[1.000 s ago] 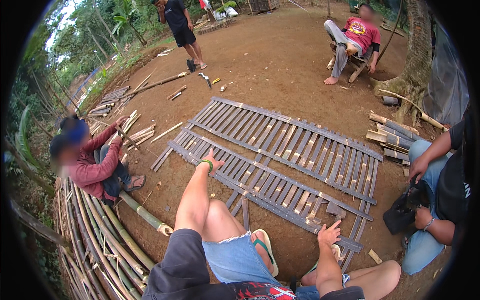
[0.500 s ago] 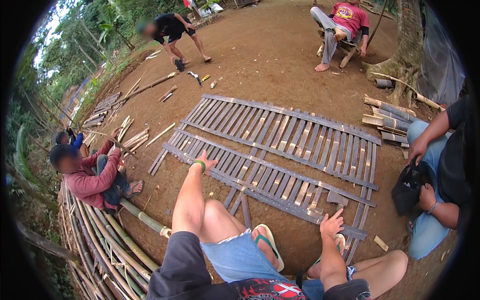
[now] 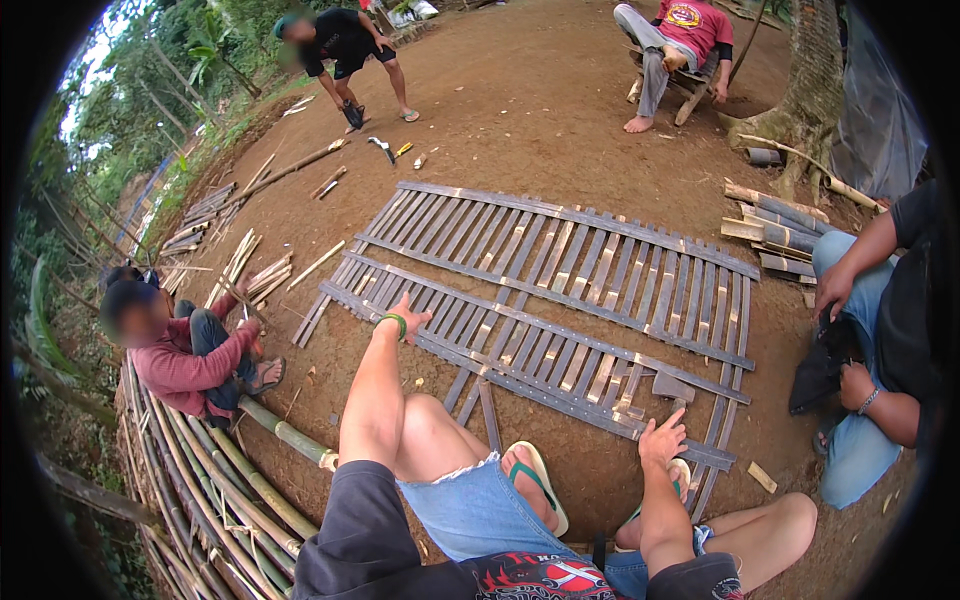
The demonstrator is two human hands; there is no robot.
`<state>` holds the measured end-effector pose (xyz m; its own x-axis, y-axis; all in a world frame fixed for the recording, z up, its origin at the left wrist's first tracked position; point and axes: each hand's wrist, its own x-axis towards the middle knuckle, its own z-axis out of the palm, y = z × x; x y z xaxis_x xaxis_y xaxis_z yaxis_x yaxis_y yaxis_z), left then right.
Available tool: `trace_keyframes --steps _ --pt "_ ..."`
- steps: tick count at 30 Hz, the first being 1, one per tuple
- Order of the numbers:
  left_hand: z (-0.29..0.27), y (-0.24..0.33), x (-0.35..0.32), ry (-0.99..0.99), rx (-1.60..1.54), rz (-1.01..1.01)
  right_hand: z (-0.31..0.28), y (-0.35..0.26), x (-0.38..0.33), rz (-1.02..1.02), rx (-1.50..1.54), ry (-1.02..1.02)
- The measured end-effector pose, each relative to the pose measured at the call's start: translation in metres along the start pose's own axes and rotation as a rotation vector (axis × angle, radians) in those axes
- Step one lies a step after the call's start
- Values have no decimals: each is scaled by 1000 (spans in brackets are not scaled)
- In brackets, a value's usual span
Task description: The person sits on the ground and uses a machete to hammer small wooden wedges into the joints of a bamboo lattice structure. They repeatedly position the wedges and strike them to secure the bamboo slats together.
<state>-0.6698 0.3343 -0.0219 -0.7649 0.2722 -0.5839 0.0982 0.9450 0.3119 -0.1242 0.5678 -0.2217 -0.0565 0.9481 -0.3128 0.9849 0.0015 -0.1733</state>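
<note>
A panel of dark bamboo slats [image 3: 560, 255] lies flat on the dirt in front of me, its slats fixed across long rails. My left hand [image 3: 405, 320] is at the near rail's left part, fingers spread, holding nothing. Toward the rail's right end, my right hand [image 3: 662, 438] has its fingers stretched out, with nothing seen in it. Just beyond those fingers, a broad dark blade with a short handle [image 3: 672, 387], like a cleaver, lies on the slats. Whether either palm touches the rail cannot be made out.
Bamboo poles [image 3: 215, 470] are stacked at the left, near a seated person in red [image 3: 200, 350]. Split bamboo [image 3: 775, 225] lies at the right, beside a person holding a black bag [image 3: 830, 370]. Farther off are a bent-over person [image 3: 345, 45], hand tools [image 3: 382, 150] and a tree [image 3: 810, 90].
My hands stay in nearly the same places along the rail. The bent-over person has shifted slightly, and the seated person in red has lowered their hands. The whole view has shifted a little.
</note>
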Motion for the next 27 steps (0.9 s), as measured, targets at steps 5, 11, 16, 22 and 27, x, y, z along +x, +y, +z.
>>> trace_keyframes --steps 5,11,16,22,27 --pt "0 -3 14 101 112 48 7 0 -2 -8 -5 17" --pt "0 -6 30 300 212 156 16 -2 1 -22 -6 59" --pt "-3 0 20 299 196 188 12 -1 3 -35 -37 97" --pt "0 11 12 338 214 193 7 -1 0 -17 -14 69" --pt "2 18 19 313 180 239 9 1 0 -17 -23 72"
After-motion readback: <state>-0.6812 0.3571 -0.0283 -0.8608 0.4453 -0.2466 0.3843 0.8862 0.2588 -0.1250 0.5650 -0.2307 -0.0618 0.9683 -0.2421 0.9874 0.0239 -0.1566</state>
